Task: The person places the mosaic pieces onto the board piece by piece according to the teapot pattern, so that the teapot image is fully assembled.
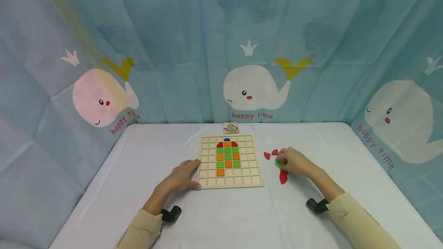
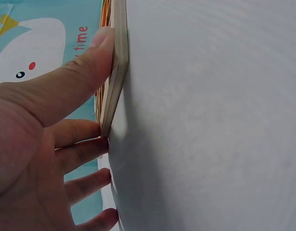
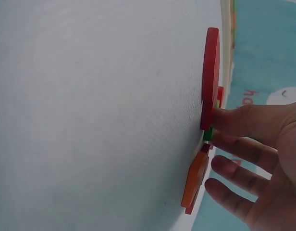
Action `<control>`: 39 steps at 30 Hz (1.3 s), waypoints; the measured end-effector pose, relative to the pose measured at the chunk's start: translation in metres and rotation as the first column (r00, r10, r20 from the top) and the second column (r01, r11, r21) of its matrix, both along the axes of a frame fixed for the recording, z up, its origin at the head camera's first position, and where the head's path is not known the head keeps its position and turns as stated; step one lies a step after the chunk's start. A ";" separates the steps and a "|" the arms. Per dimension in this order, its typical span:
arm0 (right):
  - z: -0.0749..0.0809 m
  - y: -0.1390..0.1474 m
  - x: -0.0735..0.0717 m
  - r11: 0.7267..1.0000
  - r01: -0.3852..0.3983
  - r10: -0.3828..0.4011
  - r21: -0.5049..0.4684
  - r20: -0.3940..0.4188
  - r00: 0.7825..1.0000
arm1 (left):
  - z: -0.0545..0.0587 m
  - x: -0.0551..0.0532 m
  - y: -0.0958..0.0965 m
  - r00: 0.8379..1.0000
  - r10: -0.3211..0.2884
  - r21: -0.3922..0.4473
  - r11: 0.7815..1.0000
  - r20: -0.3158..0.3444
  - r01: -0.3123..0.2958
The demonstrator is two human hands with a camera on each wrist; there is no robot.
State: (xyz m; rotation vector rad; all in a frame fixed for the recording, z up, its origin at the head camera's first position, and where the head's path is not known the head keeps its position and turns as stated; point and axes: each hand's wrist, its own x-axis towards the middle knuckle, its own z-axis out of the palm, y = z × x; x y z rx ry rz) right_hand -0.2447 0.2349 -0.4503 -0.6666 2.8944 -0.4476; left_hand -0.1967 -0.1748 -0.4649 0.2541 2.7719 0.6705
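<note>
A square wooden grid board (image 1: 250, 170) lies on the table, with green, orange, red and blue tiles forming a shape in its cells. My left hand (image 1: 181, 176) rests at the board's left edge, fingers spread and fairly straight. In the left wrist view its thumb (image 2: 88, 62) lies on the rim near the board's corner (image 2: 120, 57). To the right of the board, my right hand (image 1: 294, 161) pinches a green tile (image 1: 279, 165) between thumb and fingertips, low among loose red pieces (image 1: 283, 179). An orange tile (image 3: 192, 180) shows below its fingertips in the right wrist view.
Behind the board lies a small pattern card (image 1: 230, 128). Two red quarter-round pieces, one of them a red piece (image 1: 267, 155), sit between board and right hand. A white cloth covers the table (image 1: 228, 218); a blue whale-print curtain (image 1: 180, 87) stands behind and at both sides.
</note>
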 end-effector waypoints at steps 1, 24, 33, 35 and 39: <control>0.000 0.000 0.000 1.000 -0.003 0.003 0.003 -0.003 1.000 | 0.000 0.000 0.000 1.000 0.000 0.001 1.000 0.000 0.000; -0.002 -0.004 -0.005 0.999 0.053 -0.053 0.003 0.062 0.997 | 0.002 -0.003 0.002 1.000 -0.011 -0.007 1.000 0.004 0.011; 0.009 -0.016 -0.005 0.998 0.047 -0.045 -0.038 0.042 0.998 | 0.001 -0.003 0.001 1.000 -0.011 -0.015 1.000 0.000 0.011; 0.011 -0.019 -0.004 0.998 0.031 -0.030 -0.048 0.026 0.999 | 0.001 -0.002 0.001 1.000 -0.008 -0.014 1.000 0.004 0.008; 0.014 -0.027 -0.003 0.997 0.003 -0.003 -0.075 -0.005 1.000 | 0.001 -0.002 0.000 1.000 -0.006 -0.011 1.000 0.007 0.006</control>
